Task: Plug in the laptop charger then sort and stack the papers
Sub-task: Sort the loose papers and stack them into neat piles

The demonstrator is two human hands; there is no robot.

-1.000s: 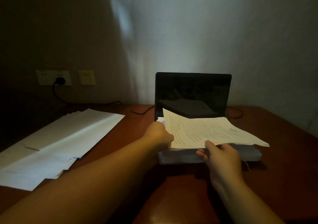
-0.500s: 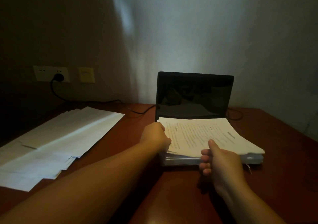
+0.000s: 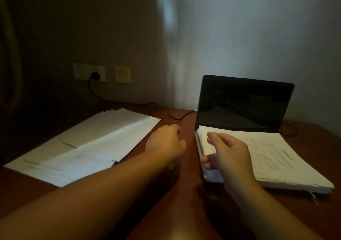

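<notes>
The black charger plug [image 3: 95,76] sits in the white wall socket plate [image 3: 89,72] at the upper left of the frame, its black cable [image 3: 147,104] trailing along the red-brown wooden desk [image 3: 186,199] toward the open black laptop [image 3: 243,103], so the plugging step looks done. What remains is the papers. A thick stack of printed white sheets [image 3: 276,158] lies over the laptop's base at right of centre, and a fanned spread of loose white sheets [image 3: 88,143] lies at left, its long axis running from lower left up toward centre. The left hand [image 3: 166,143] hovers above the desk between the two piles, fingers loosely curled, holding nothing, and nearer the spread. The right hand [image 3: 230,156] is relaxed over the stack's near left corner (contact cannot be told). I judge the spread comes next, just left of the left hand.
</notes>
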